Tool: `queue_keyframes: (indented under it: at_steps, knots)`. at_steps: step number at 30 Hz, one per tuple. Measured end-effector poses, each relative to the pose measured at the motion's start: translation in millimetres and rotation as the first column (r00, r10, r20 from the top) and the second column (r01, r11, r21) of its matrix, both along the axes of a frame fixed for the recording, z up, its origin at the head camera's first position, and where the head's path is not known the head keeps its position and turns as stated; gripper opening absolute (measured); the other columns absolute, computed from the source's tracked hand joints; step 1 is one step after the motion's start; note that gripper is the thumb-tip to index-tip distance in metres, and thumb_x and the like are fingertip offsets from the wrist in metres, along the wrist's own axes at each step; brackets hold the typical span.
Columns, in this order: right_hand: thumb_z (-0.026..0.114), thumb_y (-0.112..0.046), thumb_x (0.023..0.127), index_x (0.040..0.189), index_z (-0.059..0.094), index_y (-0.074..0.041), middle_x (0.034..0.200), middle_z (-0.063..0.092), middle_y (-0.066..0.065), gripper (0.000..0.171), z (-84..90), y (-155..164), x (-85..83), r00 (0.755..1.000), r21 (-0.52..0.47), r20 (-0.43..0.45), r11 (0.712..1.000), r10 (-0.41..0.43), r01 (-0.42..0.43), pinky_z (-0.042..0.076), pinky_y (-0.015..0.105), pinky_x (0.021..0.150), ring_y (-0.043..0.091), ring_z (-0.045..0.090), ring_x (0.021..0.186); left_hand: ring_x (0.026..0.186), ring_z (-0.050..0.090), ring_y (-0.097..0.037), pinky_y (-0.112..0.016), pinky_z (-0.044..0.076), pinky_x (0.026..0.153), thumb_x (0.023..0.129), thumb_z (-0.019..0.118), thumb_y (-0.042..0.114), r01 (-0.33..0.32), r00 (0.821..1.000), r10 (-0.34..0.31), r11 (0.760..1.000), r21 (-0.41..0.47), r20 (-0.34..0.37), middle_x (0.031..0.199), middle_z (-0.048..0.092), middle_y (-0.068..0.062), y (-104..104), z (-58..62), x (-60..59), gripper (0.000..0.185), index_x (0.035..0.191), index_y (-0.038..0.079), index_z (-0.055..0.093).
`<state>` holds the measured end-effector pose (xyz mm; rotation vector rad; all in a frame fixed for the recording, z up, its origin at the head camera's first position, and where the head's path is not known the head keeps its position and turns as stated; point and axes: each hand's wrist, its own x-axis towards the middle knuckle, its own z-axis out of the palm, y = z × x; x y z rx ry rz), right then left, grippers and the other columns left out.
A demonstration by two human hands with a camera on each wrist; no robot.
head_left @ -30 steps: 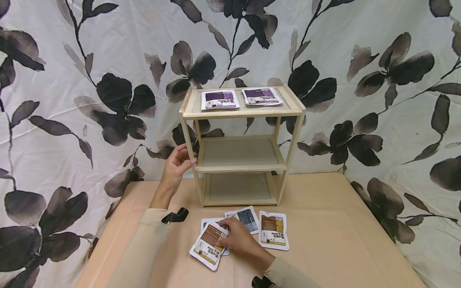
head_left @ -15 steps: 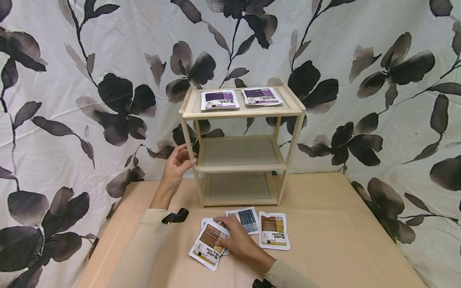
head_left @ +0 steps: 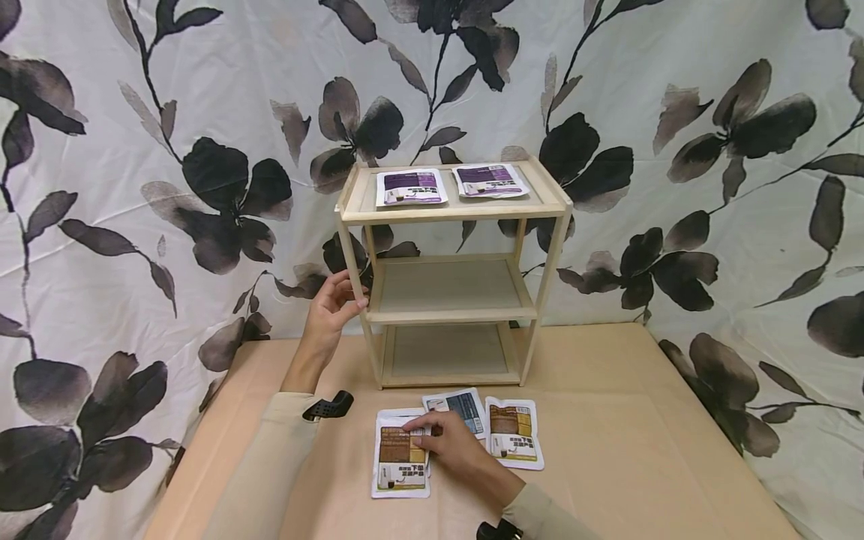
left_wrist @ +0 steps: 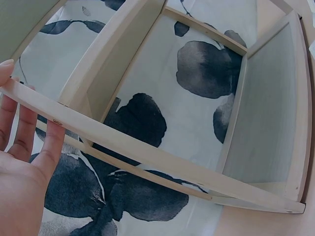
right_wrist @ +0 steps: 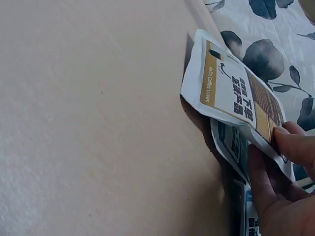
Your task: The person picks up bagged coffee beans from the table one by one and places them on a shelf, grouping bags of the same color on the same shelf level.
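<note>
the fingers point(right_wrist: 261, 172) of the right hand point(head_left: 457, 446) pinched a brown-printed packet point(head_left: 401, 476) by its edge, above a blue-green packet point(right_wrist: 229, 142) over the bench point(head_left: 607, 420). the left hand point(head_left: 328, 307) had its thumb and fingers round the left front post point(left_wrist: 147, 146) of a three-tier wooden shelf point(head_left: 452, 285). near the right hand lay a blue packet point(head_left: 467, 409), with another brown packet point(head_left: 513, 431) just beside it. farther out, two purple packets point(head_left: 412, 187) lay on the shelf's top, before a floral cloth point(head_left: 270, 97).

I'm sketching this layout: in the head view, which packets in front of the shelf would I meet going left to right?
Brown packet pinched by the right hand → blue packet → loose brown packet.
</note>
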<state>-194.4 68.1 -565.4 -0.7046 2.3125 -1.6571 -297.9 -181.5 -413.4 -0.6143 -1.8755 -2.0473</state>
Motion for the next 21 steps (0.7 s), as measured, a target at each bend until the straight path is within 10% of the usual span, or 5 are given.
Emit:
queue_keyframes:
  at_steps: [8,21]
  knots:
    - [0.082,-0.007,0.081,0.134,0.066,-0.007,0.132,0.062,0.008,0.055,-3.5,-2.4,2.2,0.996,0.054,-0.023,0.995,0.089,-0.088,0.037,0.035,0.110,0.026,0.053,0.125,0.103,0.059,-0.017,-0.027,0.051,0.090,0.092,0.066,-0.009,0.004,1.000,-0.004,1.000,0.002,0.001,0.110,0.065,0.000,0.2,0.4,-0.8,0.049,0.135,0.011,0.057]
    - [0.071,0.000,0.088,0.126,0.073,-0.018,0.118,0.064,0.003,0.042,-6.1,-11.4,15.3,0.994,0.091,-0.048,0.991,0.103,-0.098,0.044,0.029,0.098,0.013,0.055,0.108,0.102,0.059,-0.019,-0.027,0.052,0.088,0.090,0.068,-0.009,-0.004,1.000,0.004,1.000,0.025,0.001,0.109,0.066,-0.001,0.8,0.7,0.9,0.049,0.132,0.016,0.060]
